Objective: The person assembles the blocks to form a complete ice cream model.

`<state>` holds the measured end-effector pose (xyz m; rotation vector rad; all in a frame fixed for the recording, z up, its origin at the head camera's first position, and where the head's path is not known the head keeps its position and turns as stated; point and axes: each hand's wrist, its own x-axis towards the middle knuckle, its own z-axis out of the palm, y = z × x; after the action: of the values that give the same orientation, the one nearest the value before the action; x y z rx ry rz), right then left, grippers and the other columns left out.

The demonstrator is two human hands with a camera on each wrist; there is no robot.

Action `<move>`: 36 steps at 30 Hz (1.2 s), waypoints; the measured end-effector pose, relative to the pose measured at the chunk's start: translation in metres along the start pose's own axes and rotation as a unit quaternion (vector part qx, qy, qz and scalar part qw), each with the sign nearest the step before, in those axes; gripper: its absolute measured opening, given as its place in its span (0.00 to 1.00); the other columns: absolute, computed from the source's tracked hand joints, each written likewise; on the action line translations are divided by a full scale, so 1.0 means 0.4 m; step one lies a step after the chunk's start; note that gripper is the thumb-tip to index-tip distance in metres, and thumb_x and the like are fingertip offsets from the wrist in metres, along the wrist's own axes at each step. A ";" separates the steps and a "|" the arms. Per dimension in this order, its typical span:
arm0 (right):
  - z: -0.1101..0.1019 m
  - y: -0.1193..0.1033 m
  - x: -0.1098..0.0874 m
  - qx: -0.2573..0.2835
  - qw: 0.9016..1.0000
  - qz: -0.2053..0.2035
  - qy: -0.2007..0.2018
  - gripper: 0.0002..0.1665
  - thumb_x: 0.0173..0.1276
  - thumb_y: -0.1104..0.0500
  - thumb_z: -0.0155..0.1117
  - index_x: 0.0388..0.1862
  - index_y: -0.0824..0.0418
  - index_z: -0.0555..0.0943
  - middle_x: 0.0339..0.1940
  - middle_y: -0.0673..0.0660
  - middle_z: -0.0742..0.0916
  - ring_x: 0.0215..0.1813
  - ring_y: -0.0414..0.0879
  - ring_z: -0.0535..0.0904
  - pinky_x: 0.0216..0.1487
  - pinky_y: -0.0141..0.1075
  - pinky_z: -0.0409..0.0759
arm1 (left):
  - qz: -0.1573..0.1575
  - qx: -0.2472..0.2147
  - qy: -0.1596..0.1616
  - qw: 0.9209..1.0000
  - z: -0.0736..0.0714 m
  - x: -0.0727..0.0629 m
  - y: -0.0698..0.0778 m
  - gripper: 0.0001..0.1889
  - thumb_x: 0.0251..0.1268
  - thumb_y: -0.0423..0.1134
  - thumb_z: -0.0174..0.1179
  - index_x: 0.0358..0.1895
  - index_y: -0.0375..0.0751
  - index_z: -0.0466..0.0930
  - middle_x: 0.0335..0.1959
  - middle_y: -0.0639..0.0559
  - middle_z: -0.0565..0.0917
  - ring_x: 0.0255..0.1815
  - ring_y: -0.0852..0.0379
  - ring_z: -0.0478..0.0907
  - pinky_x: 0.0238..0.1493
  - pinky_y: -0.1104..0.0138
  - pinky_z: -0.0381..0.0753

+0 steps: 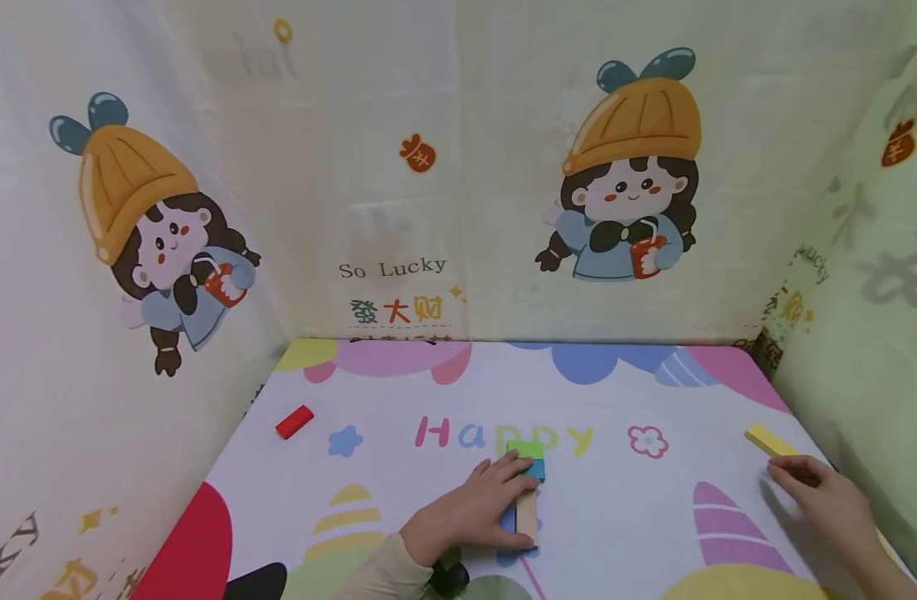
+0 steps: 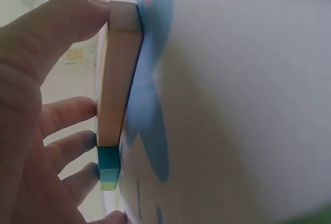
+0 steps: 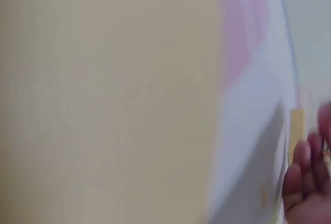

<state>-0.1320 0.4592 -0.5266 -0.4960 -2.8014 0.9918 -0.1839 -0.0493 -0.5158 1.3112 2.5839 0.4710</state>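
My left hand (image 1: 477, 508) rests over a row of blocks on the table, thumb at the near end of a long plain wooden block (image 2: 120, 79) and fingers along its side. Beyond that block, end to end, come a blue block (image 2: 108, 163) and a light green block (image 1: 524, 450), partly under the fingertips. Over at the right edge, my right hand (image 1: 826, 492) is at the near end of a yellow block (image 1: 768, 439), its fingers loosely bent and overlapping that end. In the right wrist view the fingertips (image 3: 301, 151) lie right by the yellow block (image 3: 297, 128).
A red block (image 1: 295, 422) lies alone on the left part of the table. The printed tablecloth (image 1: 608, 525) has letters, flowers and egg shapes. Printed cloth walls (image 1: 503, 308) stand close around the back and both sides.
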 end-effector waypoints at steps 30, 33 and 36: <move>0.023 -0.112 0.097 0.035 0.993 0.110 0.022 0.28 0.73 0.54 0.60 0.61 0.74 0.76 0.36 0.64 0.88 0.28 0.39 0.76 0.27 0.33 0.73 | -0.001 0.017 0.012 1.000 -0.009 0.002 0.004 0.38 0.63 0.67 0.66 0.73 0.55 0.71 0.81 0.54 0.63 0.85 0.48 0.53 0.76 0.45 0.64; 0.046 -0.120 0.100 0.037 0.994 0.102 0.014 0.27 0.75 0.53 0.60 0.62 0.73 0.76 0.41 0.68 0.87 0.29 0.41 0.78 0.27 0.33 0.74 | 0.002 0.023 0.015 1.000 -0.008 0.000 0.002 0.38 0.63 0.67 0.66 0.73 0.55 0.71 0.81 0.53 0.63 0.84 0.47 0.54 0.76 0.46 0.65; 0.067 -0.135 0.101 0.038 0.995 0.095 0.007 0.26 0.75 0.53 0.60 0.60 0.73 0.76 0.44 0.71 0.86 0.31 0.44 0.79 0.28 0.34 0.75 | 0.005 0.024 0.015 1.000 -0.007 -0.003 0.002 0.38 0.63 0.67 0.66 0.73 0.55 0.72 0.81 0.53 0.63 0.84 0.46 0.54 0.76 0.48 0.64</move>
<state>-0.1900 0.4180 -0.5129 -0.7687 -2.7299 1.1216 -0.1837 -0.0503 -0.5131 1.3428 2.6298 0.4366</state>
